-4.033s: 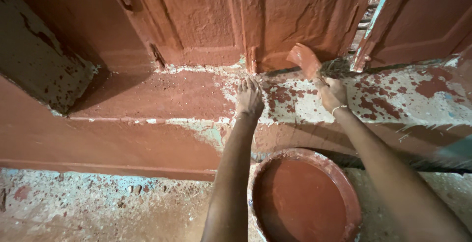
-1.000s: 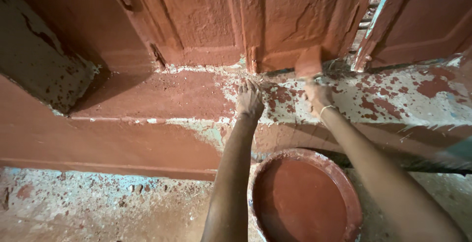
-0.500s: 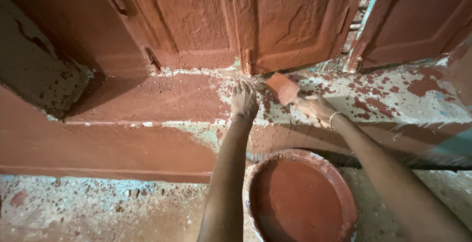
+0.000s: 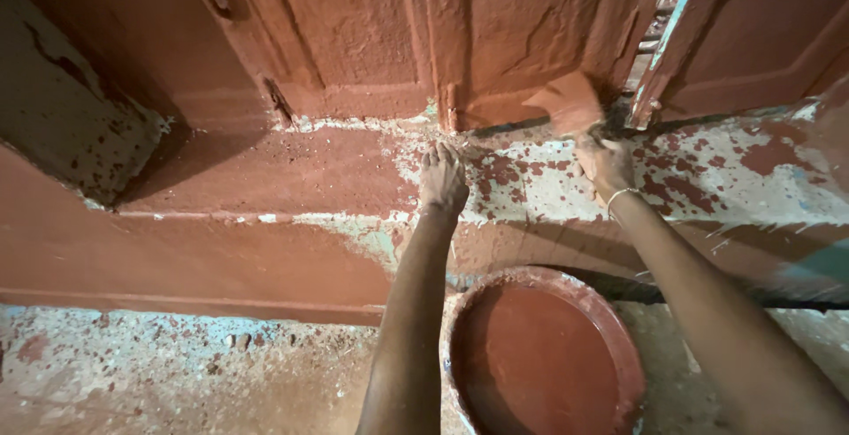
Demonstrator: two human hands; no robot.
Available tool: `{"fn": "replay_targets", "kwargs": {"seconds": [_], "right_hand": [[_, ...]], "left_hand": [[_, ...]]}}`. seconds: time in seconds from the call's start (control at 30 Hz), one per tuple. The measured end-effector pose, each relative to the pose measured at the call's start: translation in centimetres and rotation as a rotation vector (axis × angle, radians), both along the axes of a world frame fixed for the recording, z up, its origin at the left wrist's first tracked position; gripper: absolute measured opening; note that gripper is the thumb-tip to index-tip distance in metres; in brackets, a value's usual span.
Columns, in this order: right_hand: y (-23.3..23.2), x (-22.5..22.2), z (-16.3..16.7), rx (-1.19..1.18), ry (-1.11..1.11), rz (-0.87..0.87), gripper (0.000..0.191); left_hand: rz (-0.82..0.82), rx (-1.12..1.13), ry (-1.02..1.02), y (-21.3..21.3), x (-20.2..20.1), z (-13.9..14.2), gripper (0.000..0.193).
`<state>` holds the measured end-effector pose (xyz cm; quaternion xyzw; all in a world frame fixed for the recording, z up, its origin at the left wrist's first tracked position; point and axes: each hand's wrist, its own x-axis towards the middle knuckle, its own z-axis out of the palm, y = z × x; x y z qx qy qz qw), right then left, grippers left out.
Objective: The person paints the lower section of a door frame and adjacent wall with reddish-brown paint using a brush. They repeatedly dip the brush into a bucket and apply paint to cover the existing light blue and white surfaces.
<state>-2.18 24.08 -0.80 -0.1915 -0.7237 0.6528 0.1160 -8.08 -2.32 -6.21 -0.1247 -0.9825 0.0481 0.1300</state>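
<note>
Two hands at a doorstep, right hand (image 4: pixel 605 163) fingers gripping paintbrush (image 4: pixel 568 103), left hand (image 4: pixel 442 180) fingers flat on step (image 4: pixel 265 170)

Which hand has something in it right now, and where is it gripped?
The right hand holds a paint-soaked brush by its lower handle end, the head pointing up at the door's base. The left hand holds nothing; it rests flat on the step.

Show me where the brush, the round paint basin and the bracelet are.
brush (image 4: pixel 566 103), head view, on its paint-soaked red head.
round paint basin (image 4: pixel 619 333), head view, on its right rim.
bracelet (image 4: pixel 622 193), head view, on the thin band at the right wrist.
</note>
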Motion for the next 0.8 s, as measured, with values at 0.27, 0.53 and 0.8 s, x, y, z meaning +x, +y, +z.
{"fn": "replay_targets", "kwargs": {"seconds": [0.27, 0.53, 0.8], "right_hand": [[-0.9, 0.1, -0.1, -0.261, 0.167, -0.215, 0.030], [-6.8, 0.6, 0.7, 0.008, -0.237, 0.102, 0.031], [-6.8, 2.0, -0.4, 0.142, -0.202, 0.580, 0.031]], "left_hand": [[-0.021, -0.038, -0.057, 0.3, -0.2, 0.3, 0.063], [-0.007, -0.011, -0.044, 0.5, -0.2, 0.0, 0.061], [0.044, 0.058, 0.076, 0.4, -0.4, 0.7, 0.066]]}}
